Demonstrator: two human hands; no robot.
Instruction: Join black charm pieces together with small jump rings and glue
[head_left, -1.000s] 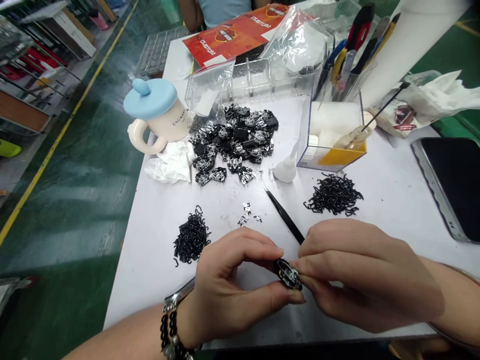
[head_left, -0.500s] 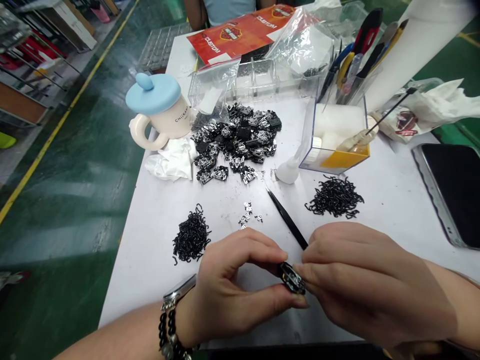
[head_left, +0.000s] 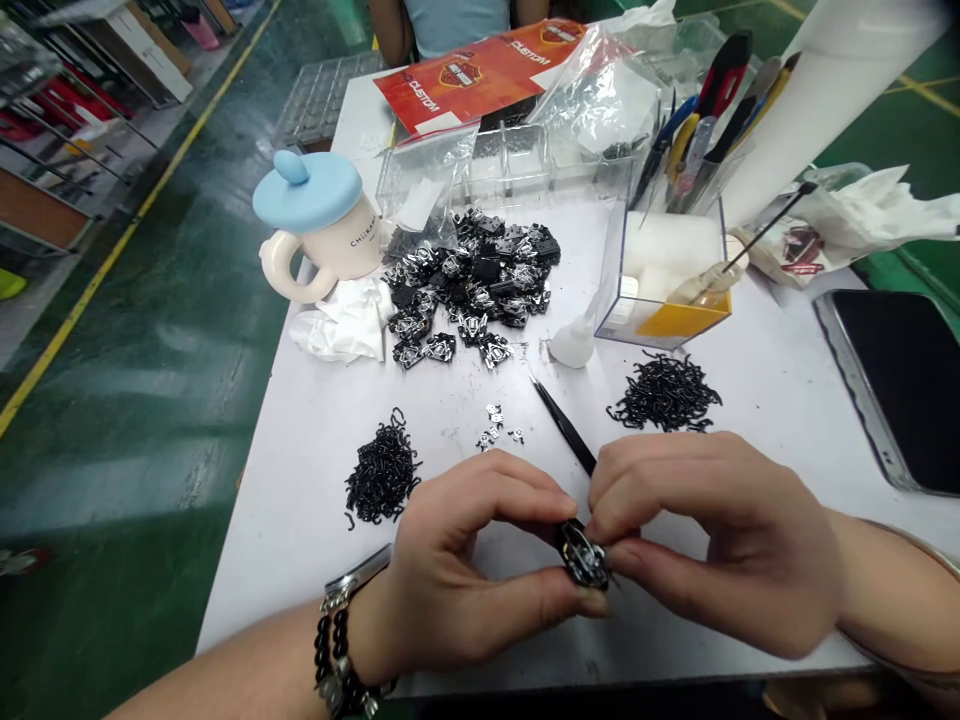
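My left hand (head_left: 472, 565) pinches a small black-and-silver metal piece (head_left: 582, 555) between thumb and forefinger, above the white table (head_left: 292, 540). My right hand (head_left: 712, 535) grips the same piece from the other side with its fingertips. Just behind my right fingers lie black pointed tweezers (head_left: 566, 435), their far end partly hidden by that hand. A heap of black-and-silver metal badges (head_left: 469, 285) lies farther back. Small silver parts (head_left: 493, 425) sit nearer my hands, between two piles of black wire clips (head_left: 382, 475) (head_left: 665, 393).
Around the table stand a blue-lidded mug (head_left: 311, 200), a white cloth (head_left: 341, 325), a glue bottle (head_left: 574, 345), a clear box with foam (head_left: 660, 280), several hand tools (head_left: 720, 110), plastic bags (head_left: 600, 90) and a dark tablet (head_left: 892, 390). A person (head_left: 450, 20) sits across the table.
My right hand has drawn in and its fingers have curled more tightly over the piece. The piece stays pinched between both hands, and the view has shifted slightly.
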